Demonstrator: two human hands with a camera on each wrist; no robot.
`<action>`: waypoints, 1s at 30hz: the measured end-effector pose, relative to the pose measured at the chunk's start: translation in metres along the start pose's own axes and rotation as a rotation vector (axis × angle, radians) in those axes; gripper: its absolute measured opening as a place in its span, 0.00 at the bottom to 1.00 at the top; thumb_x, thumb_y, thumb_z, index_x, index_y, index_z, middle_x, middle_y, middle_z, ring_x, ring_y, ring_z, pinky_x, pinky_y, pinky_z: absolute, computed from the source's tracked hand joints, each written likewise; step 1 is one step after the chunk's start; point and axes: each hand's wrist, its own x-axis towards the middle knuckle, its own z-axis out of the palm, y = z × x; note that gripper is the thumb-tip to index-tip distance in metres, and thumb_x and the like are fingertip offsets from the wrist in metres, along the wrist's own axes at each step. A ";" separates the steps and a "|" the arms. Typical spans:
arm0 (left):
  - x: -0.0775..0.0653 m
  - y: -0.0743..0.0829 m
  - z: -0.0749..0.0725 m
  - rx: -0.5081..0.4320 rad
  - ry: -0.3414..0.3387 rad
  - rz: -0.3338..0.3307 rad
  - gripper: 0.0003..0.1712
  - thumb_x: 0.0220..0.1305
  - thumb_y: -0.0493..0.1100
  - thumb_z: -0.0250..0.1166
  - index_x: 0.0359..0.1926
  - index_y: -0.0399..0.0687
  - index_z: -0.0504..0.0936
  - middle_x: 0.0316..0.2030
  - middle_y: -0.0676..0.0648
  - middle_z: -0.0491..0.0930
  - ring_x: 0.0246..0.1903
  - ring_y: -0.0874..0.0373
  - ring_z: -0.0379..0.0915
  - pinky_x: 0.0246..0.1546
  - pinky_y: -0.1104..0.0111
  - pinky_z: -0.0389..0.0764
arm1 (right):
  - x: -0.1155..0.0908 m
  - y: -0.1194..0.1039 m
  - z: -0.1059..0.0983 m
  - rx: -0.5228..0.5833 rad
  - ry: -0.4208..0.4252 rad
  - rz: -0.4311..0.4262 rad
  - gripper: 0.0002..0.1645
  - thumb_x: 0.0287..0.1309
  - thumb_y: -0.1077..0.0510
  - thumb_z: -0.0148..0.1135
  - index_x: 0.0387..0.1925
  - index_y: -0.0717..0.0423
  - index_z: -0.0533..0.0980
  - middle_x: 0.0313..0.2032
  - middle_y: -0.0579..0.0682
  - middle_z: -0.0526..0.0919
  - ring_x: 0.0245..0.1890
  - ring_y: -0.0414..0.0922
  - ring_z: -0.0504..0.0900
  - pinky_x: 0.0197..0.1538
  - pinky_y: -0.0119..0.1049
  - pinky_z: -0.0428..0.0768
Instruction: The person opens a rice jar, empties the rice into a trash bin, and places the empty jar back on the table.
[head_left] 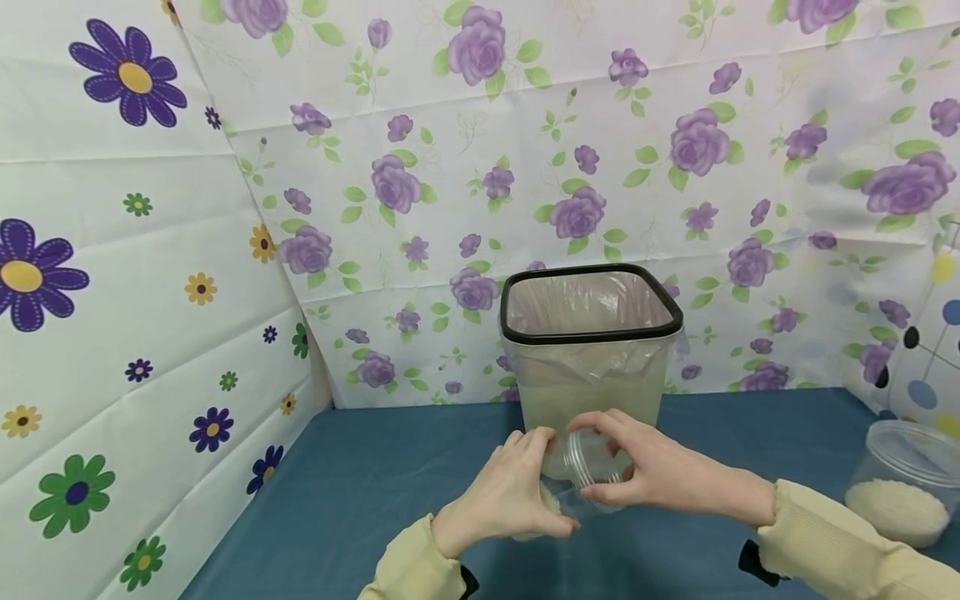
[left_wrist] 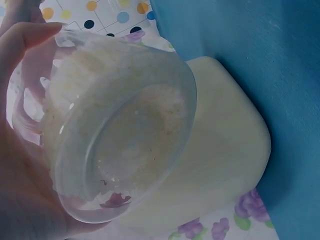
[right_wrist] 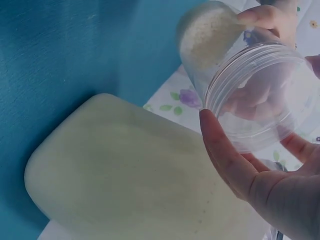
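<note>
My left hand (head_left: 506,492) grips a clear plastic jar (left_wrist: 135,135) round its side near the base. The jar is tilted, nearly on its side, and white grains like rice (right_wrist: 207,37) lie against its lower wall. At the jar's mouth is a clear round lid (head_left: 597,458), which my right hand (head_left: 663,467) holds by its rim, thumb and fingers spread round opposite edges. In the right wrist view the ridged rim faces the right palm. Both hands are in front of a bin, above the blue table.
A pale bin (head_left: 592,379) with a black rim and a clear plastic liner stands behind the hands. On the right, another lidded clear jar (head_left: 903,479) holds white grains. The blue table (head_left: 405,467) meets flowered cloth walls (head_left: 420,275) at the back and left.
</note>
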 end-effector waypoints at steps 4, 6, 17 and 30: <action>0.000 -0.001 -0.002 -0.079 -0.039 -0.020 0.44 0.40 0.60 0.71 0.54 0.46 0.64 0.43 0.50 0.69 0.33 0.62 0.60 0.31 0.70 0.65 | -0.002 0.001 0.000 -0.024 0.001 -0.067 0.34 0.54 0.45 0.61 0.60 0.49 0.62 0.49 0.50 0.64 0.37 0.50 0.67 0.30 0.34 0.76; 0.000 -0.002 -0.002 -0.118 -0.063 -0.034 0.43 0.40 0.60 0.71 0.54 0.48 0.64 0.43 0.50 0.68 0.34 0.62 0.60 0.32 0.70 0.66 | -0.003 0.002 0.000 -0.043 -0.001 -0.107 0.34 0.54 0.46 0.61 0.60 0.49 0.62 0.50 0.48 0.64 0.37 0.48 0.67 0.30 0.34 0.76; -0.003 -0.004 -0.004 -0.251 -0.135 -0.043 0.42 0.43 0.60 0.70 0.55 0.50 0.63 0.45 0.55 0.66 0.38 0.60 0.62 0.36 0.70 0.67 | -0.006 0.005 0.000 -0.130 -0.051 -0.279 0.37 0.52 0.50 0.64 0.62 0.46 0.60 0.55 0.45 0.58 0.46 0.45 0.70 0.38 0.35 0.75; -0.004 -0.004 -0.002 -0.261 -0.121 -0.034 0.41 0.42 0.59 0.71 0.54 0.51 0.63 0.41 0.57 0.64 0.34 0.62 0.60 0.32 0.71 0.66 | -0.008 0.007 -0.002 -0.262 -0.076 -0.297 0.49 0.49 0.46 0.66 0.67 0.47 0.51 0.65 0.49 0.49 0.59 0.45 0.59 0.48 0.42 0.70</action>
